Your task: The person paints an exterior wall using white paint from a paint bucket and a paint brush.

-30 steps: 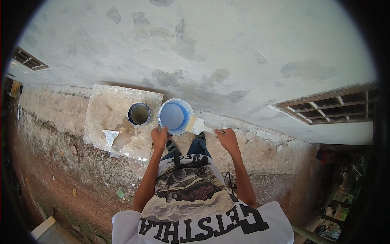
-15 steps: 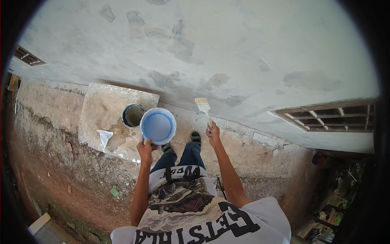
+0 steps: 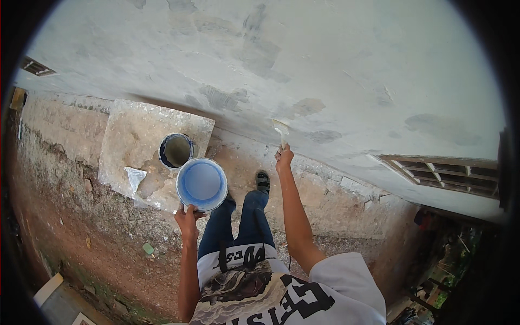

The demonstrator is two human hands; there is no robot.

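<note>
My left hand (image 3: pixel 187 221) is closed on the near rim of a paint bucket (image 3: pixel 202 184), which has a blue inside and holds pale liquid. In my right hand (image 3: pixel 284 156) is the handle of a paintbrush (image 3: pixel 281 130), its bristles up at the grey-white wall (image 3: pixel 357 81). The bristles look to be against the wall or just short of it; I cannot tell which. Darker grey patches mark the wall around the brush. Behind the held bucket, a second, dark-rimmed bucket (image 3: pixel 177 150) stands on a pale, stained board (image 3: pixel 124 124).
A crumpled white scrap (image 3: pixel 135 177) lies on the board. Barred window openings sit in the wall at right (image 3: pixel 444 172) and far left (image 3: pixel 38 66). Below the wall runs a concrete ledge (image 3: pixel 319 189), with rough reddish ground (image 3: pixel 119 249) nearer me.
The brush has moved slightly right and up, closer to the wall. My left hand and the held bucket have shifted a little left and nearer me. My view has tilted slightly.
</note>
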